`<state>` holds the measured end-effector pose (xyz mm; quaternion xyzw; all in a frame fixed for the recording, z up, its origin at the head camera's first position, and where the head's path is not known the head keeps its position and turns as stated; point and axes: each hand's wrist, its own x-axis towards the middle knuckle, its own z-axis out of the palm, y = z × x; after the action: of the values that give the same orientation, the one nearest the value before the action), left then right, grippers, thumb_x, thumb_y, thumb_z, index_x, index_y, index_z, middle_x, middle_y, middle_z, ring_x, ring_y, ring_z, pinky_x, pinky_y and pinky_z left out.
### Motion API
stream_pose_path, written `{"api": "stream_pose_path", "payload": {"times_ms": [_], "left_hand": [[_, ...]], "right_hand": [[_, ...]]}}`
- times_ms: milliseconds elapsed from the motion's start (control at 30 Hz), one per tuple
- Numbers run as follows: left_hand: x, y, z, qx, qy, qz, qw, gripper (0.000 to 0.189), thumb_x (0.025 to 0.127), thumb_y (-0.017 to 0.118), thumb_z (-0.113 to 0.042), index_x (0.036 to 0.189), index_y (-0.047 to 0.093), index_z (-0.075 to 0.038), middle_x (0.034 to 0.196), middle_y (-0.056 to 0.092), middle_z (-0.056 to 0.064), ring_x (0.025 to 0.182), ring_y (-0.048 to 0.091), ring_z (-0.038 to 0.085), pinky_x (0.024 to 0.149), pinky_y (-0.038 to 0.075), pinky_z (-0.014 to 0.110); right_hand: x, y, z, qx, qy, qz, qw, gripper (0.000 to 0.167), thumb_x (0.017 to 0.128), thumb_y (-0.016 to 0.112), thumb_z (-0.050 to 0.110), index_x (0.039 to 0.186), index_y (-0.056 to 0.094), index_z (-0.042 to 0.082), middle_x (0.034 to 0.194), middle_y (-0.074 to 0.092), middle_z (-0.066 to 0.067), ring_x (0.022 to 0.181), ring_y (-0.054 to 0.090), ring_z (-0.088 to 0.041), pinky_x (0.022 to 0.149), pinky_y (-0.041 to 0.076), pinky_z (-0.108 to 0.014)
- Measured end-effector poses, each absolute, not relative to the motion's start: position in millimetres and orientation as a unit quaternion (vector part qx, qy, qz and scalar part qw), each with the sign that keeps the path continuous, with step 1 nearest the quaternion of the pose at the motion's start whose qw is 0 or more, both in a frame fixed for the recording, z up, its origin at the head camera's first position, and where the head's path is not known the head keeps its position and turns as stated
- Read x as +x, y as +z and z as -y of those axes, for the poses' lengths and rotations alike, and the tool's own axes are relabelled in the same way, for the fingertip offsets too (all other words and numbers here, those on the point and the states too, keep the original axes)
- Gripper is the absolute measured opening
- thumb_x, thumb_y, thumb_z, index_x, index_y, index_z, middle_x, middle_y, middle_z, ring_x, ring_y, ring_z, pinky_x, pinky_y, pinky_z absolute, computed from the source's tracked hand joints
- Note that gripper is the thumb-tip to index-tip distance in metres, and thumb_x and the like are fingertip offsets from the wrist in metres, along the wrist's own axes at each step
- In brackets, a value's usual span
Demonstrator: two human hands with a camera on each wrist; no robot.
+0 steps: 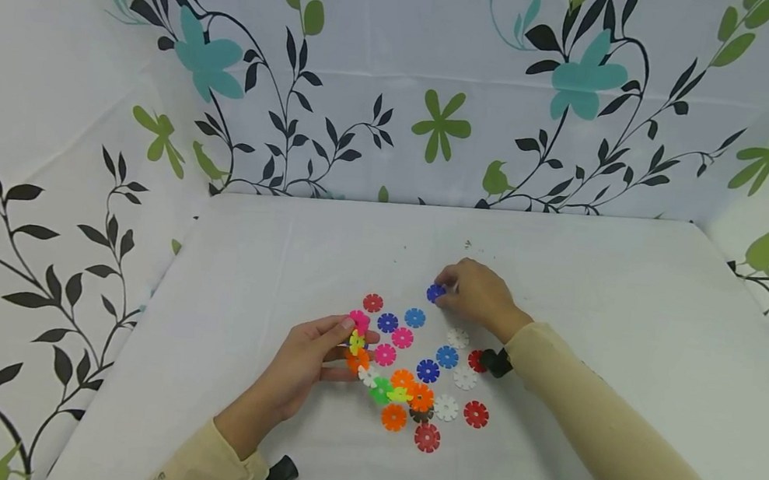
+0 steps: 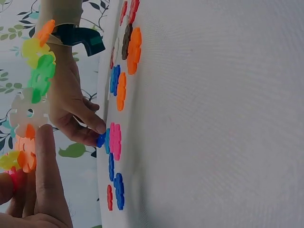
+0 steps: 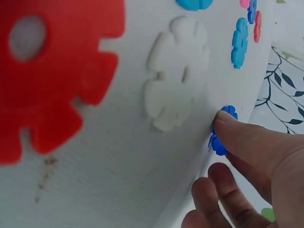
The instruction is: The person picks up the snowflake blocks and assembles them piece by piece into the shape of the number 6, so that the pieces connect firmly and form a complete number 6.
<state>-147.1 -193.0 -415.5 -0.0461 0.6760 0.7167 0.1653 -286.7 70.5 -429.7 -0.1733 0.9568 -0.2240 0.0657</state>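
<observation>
My left hand (image 1: pixel 302 356) grips one end of a chain of slotted flower discs. A pink disc (image 1: pixel 359 320) is at the thumb, followed by yellow, orange, white, green (image 2: pixel 42 78), yellow and orange ones. In the left wrist view the chain rises past the extended fingers, its white disc (image 2: pixel 28 114) beside a fingertip. Farther back on the right, my right hand (image 1: pixel 480 297) pinches a dark blue flower disc (image 3: pixel 219 145) between thumb and forefinger, close over the table. Its other fingers are curled below in the right wrist view.
Loose flower discs lie on the white table (image 1: pixel 632 297) between the hands: several red (image 1: pixel 476 414), white (image 1: pixel 446 408), blue (image 1: pixel 428 370), pink (image 1: pixel 384 355) and orange (image 1: pixel 394 418) ones. Black wrist mounts (image 1: pixel 278 477) stick out at both sleeves. A patterned cloth (image 1: pixel 374 75) hangs behind.
</observation>
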Motion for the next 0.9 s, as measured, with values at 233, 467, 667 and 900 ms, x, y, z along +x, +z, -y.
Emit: {"api": "stream_pose_path", "payload": {"times_ms": [233, 467, 667, 900], "left_hand": [[-147, -414, 191, -0.049, 0.719, -0.672, 0.171, 0.048, 0.104, 0.057, -0.036, 0.136, 0.060, 0.000, 0.119, 0.072, 0.012, 0.103, 0.069, 0.028, 0.080, 0.059, 0.041], [-147, -414, 189, -0.050, 0.720, -0.670, 0.174, 0.047, 0.104, 0.056, -0.036, 0.135, 0.060, 0.000, 0.119, 0.072, 0.012, 0.102, 0.070, 0.029, 0.080, 0.059, 0.042], [-147, -412, 187, -0.051, 0.724, -0.665, 0.178, 0.046, 0.105, 0.056, -0.035, 0.134, 0.060, 0.000, 0.119, 0.072, 0.013, 0.102, 0.070, 0.029, 0.080, 0.059, 0.042], [-148, -410, 183, -0.043, 0.719, -0.669, 0.182, 0.049, 0.104, 0.057, -0.038, 0.132, 0.062, 0.002, 0.117, 0.072, 0.014, 0.102, 0.071, 0.031, 0.079, 0.060, 0.040]], "right_hand": [[-284, -424, -71, -0.184, -0.264, -0.945, 0.066, 0.013, 0.089, 0.079, 0.019, 0.101, 0.074, 0.015, 0.096, 0.071, -0.001, 0.090, 0.063, -0.022, 0.088, 0.053, -0.042], [-282, -419, -71, -0.185, -0.347, -0.912, 0.113, 0.011, 0.091, 0.078, 0.020, 0.099, 0.073, 0.014, 0.093, 0.069, 0.002, 0.087, 0.064, -0.019, 0.080, 0.055, -0.035], [-274, -410, -69, -0.201, -0.448, -0.858, 0.150, 0.014, 0.091, 0.078, 0.018, 0.102, 0.073, 0.012, 0.096, 0.071, -0.001, 0.088, 0.069, -0.019, 0.084, 0.057, -0.034], [-256, -394, -58, -0.273, -0.515, -0.803, 0.120, 0.015, 0.091, 0.078, 0.017, 0.103, 0.073, 0.011, 0.097, 0.072, -0.001, 0.094, 0.069, -0.019, 0.087, 0.057, -0.036]]}}
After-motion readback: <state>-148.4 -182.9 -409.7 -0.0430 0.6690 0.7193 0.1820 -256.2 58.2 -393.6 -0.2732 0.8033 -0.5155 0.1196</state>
